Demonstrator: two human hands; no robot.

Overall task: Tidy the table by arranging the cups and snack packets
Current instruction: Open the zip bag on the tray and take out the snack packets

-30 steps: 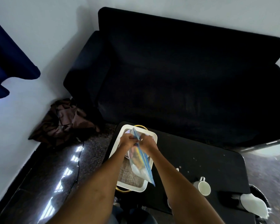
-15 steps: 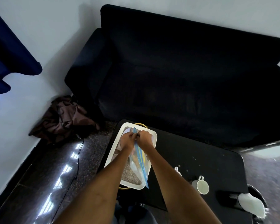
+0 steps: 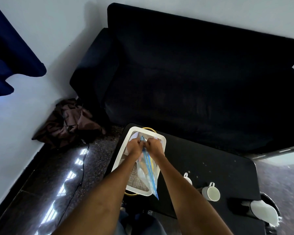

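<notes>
A clear zip bag (image 3: 147,173) with a blue seal strip holds colourful snack packets. It hangs over a white tray (image 3: 120,158) with gold handles on the black table (image 3: 202,160). My left hand (image 3: 134,147) and my right hand (image 3: 154,146) both pinch the bag's top edge, side by side, at the far end of the tray. A white cup (image 3: 210,192) lies on its side to the right. A second white cup (image 3: 187,178) is partly hidden behind my right forearm.
A black sofa (image 3: 193,82) stands behind the table. Crumpled brown cloth (image 3: 70,122) lies on the floor at the left, with a thin cable (image 3: 81,168) running nearby. A dark bin with a white liner (image 3: 263,212) sits at the table's right corner. Crumbs dot the tabletop.
Both hands have shifted slightly toward the tray's far end, still on the bag's top. The bag now hangs straighter along the tray.
</notes>
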